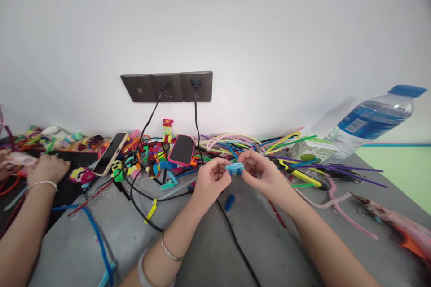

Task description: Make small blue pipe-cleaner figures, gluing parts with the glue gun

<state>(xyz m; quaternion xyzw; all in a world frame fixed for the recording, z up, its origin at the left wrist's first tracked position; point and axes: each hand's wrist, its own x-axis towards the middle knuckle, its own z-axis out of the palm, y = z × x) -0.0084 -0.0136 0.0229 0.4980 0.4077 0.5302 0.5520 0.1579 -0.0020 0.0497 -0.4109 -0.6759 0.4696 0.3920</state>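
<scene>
Forearms (323, 237) rise from the bottom edge and, from my remote seat, I have the left hand (212, 184) and right hand (261, 174) pinching a light-blue fuzzy piece (234, 167) near frame centre — shaping, I judge, which calls next for a steady grip.

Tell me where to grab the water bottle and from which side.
Take the bottle around its blue label, probably from the right: the body is broad there and that side looks open, while the box crowds its foot on the left and the wall stands behind.
</scene>
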